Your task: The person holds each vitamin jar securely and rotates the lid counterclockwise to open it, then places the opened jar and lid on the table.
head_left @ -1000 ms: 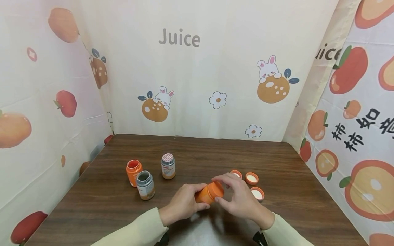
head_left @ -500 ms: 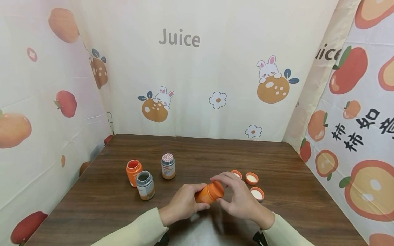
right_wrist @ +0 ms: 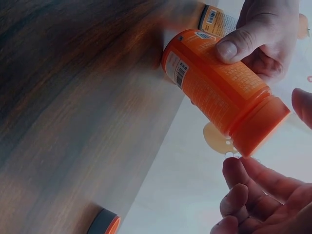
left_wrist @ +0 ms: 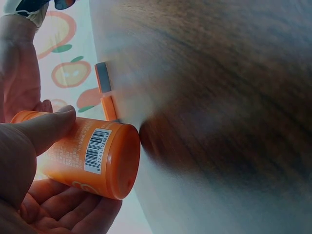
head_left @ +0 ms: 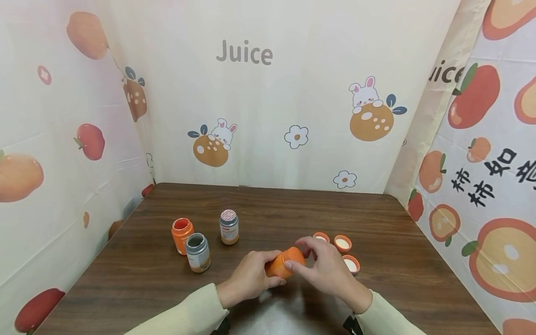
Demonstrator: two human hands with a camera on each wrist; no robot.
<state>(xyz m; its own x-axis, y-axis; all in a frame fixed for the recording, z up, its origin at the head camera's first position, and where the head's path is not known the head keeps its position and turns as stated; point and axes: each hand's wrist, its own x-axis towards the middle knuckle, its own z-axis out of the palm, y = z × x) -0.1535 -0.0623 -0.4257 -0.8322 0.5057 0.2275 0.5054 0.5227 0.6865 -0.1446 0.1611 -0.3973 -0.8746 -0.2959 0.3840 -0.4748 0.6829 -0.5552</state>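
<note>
My left hand (head_left: 252, 274) grips an orange pill bottle (head_left: 278, 266), tilted with its orange cap (head_left: 295, 257) toward the right. In the left wrist view the thumb lies along the bottle's side, and the base with a barcode faces the camera. My right hand (head_left: 327, 269) is at the cap end, fingers and thumb spread about it. The right wrist view shows the cap (right_wrist: 261, 126) on the bottle, the fingertips (right_wrist: 234, 168) just below it and the thumb a little off it; whether a fingertip touches is hard to tell.
At left on the wooden table (head_left: 268, 204) stand an uncapped orange bottle (head_left: 182, 236), an uncapped grey bottle (head_left: 198, 252) and a grey bottle with a patterned seal (head_left: 229, 227). Three caps lie inside up beyond my right hand, one cap (head_left: 342, 243) farthest from it. Printed curtains surround the table.
My right hand has shifted around the cap: its fingers have moved back to the right and its thumb has come across in front. The left hand and bottle have stayed nearly still.
</note>
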